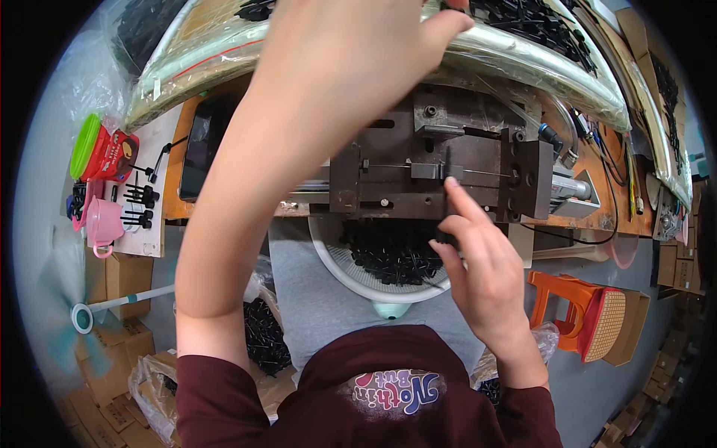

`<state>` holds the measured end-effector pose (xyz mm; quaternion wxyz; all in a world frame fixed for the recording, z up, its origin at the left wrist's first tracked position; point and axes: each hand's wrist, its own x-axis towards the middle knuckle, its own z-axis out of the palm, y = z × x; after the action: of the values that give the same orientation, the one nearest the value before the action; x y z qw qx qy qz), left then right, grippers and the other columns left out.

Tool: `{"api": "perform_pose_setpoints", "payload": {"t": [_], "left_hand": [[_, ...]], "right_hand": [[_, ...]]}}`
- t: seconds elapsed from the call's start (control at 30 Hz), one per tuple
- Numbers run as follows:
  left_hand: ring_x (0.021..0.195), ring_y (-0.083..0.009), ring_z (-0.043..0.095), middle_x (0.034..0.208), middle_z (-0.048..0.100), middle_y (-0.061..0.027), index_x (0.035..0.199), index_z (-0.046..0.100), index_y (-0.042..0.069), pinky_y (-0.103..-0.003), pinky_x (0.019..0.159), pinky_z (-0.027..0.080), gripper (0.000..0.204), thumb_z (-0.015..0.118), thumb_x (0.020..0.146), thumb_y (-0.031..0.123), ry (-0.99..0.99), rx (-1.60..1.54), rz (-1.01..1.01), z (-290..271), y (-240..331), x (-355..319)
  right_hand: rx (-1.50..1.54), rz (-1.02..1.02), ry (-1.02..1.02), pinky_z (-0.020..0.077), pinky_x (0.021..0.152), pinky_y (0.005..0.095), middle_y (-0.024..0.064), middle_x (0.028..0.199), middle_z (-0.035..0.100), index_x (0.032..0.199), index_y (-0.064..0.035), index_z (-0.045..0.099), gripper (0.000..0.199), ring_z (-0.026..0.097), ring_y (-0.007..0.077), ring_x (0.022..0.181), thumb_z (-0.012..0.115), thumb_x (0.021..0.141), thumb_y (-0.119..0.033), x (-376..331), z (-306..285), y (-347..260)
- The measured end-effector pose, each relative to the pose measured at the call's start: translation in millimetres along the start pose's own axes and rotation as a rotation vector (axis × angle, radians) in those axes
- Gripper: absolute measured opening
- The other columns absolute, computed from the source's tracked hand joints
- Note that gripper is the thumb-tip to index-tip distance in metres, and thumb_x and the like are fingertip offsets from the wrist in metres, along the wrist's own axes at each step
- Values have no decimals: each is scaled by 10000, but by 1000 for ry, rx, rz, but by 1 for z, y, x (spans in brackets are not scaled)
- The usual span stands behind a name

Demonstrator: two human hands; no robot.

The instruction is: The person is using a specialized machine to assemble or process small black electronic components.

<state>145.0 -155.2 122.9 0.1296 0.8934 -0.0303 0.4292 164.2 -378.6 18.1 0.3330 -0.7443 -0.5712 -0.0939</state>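
My right hand (482, 265) is at the front of a dark metal fixture (373, 196). Its index fingertip touches the area beside a small metal block (426, 171) in the middle of the fixture. A slim black part (446, 233) shows between thumb and curled fingers; its exact kind is unclear. A thin rod runs sideways through the block. My left hand (351, 52) reaches across to the far side, over a plastic-wrapped tray (523, 52). Its thumb sticks out to the right, while the other fingers lie mostly beyond the upper edge. Black parts (541, 30) are heaped in that tray.
Below the fixture a white basket (328, 254) holds many black pieces (392, 250). An air cylinder (571, 187) with hoses sits at right. A pink cup (104, 220), red tub (112, 155) and spinning fan (82, 317) are left. An orange stool (556, 284) stands right.
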Motion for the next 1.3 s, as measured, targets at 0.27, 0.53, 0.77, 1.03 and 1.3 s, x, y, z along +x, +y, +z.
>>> {"api": "perform_pose_setpoints", "payload": {"t": [0.27,0.53,0.77,1.03,1.3], "left_hand": [[784,-256,696,849,712,-167,950,724,-44,-335,748,551,214,732,830,133,-346,-221,-324,15,-16,34],[765,-137,674,911,700,-98,995,718,-32,-243,720,548,204,755,832,86,-163,-490,-334,-24,29,-5],[837,-132,668,1030,622,-99,973,720,-45,-223,684,593,311,801,674,-80,-24,-484,-208,-31,36,-58],[889,-203,690,1180,643,-167,985,736,9,-297,770,574,370,851,634,10,-125,-366,-283,-35,57,-108],[675,-185,659,1266,652,-132,996,690,25,-272,600,518,268,758,748,102,-316,-45,-200,9,79,-140]], "right_hand": [[-288,19,-196,500,542,283,168,1310,615,998,1,644,298,617,167,552,757,734,-77,20,-5,-18],[-308,-36,-188,498,535,261,147,1304,625,1031,-13,659,332,600,136,531,768,727,-88,17,-7,-8],[-283,-154,-123,466,514,244,197,1214,665,940,11,689,211,544,106,472,660,738,-43,15,-6,-1],[-201,-116,-88,492,557,262,156,1207,677,962,-2,704,240,609,138,569,702,728,-55,13,-7,1],[128,74,78,579,759,331,184,1173,682,965,20,709,303,711,257,909,802,676,28,3,-24,-3]]}}
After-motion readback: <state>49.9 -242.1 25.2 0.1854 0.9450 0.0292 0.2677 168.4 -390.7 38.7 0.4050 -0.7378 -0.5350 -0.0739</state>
